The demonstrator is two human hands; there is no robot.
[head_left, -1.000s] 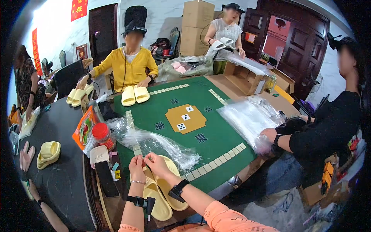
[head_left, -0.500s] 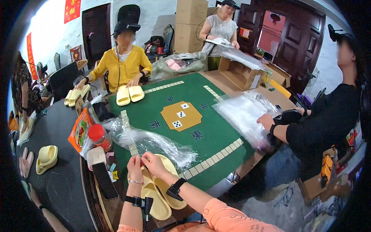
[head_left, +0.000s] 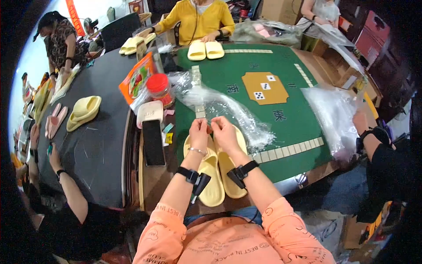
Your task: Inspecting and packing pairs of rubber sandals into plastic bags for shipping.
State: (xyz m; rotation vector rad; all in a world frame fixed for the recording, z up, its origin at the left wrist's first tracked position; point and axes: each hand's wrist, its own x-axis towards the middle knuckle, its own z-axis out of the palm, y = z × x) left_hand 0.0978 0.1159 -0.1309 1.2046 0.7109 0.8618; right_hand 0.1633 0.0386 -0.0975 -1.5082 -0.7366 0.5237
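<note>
A pair of pale yellow slippers lies in front of me, the left slipper [head_left: 210,182] beside the right slipper [head_left: 230,178], their toe ends partly hidden by my hands. Above the straps, my left hand [head_left: 199,135] and my right hand [head_left: 225,134] are close together, fingertips pinched and almost meeting. Whatever they pinch is too small to make out. Just beyond them, a clear plastic bag of thin white strands [head_left: 233,110] spreads over the green table mat [head_left: 211,59].
Left of my hands are a phone [head_left: 153,143], a pale box [head_left: 149,113], a red-lidded jar [head_left: 159,88] and an orange packet [head_left: 137,81]. Clear plastic bags [head_left: 332,116] lie at the right. Co-workers sit or stand around, with more slippers [head_left: 84,113] on the dark table.
My view has swung left and down, so the table appears shifted right. My hands stay over the slippers, fingertips pinched, now with a slight gap between them.
</note>
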